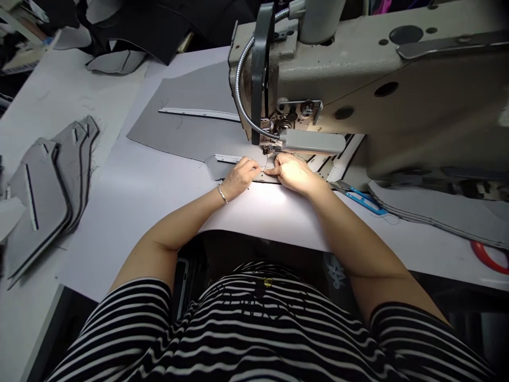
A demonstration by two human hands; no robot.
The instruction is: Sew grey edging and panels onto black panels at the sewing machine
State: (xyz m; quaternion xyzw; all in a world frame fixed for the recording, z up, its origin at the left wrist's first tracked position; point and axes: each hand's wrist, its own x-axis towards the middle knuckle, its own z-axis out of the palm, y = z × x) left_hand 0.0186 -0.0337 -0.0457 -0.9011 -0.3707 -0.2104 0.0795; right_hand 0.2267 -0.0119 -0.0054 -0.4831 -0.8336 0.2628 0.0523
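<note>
Grey felt-like panel (183,119) lying flat on a white worktable (119,223), running under the front of the sewing machine head (350,69), with a black-and-white trim strip (199,113) along it and a second, shorter strip (227,158) near the needle area.

Left hand (240,178) just in front of the machine, fingers bunched almost to a pinch at the panel's edge; whether they have hold of cloth or thread, too small to tell. Right hand (290,172) close beside it, low and flat on the cloth, fingers stretched toward the left fingertips, gripping nothing visible.

Needle and presser foot hidden behind the lamp head (312,141) of a gooseneck lamp (243,79) and the fingers, so the exact meeting point of cloth and machine impossible to make out.

Left of the machine, a stack of grey panels with black edging (43,196) on the table, loose threads around it. Behind the machine's left side, a heap of black cloth (139,26), cut off by the frame. Right of the machine, blue-handled snips (360,199) beside another grey stack (437,212), and a red ring (491,257), cut off at the frame edge, unidentifiable. Striped top (254,329) filling the bottom of the view; metal bracelet (222,194) on the left wrist.
</note>
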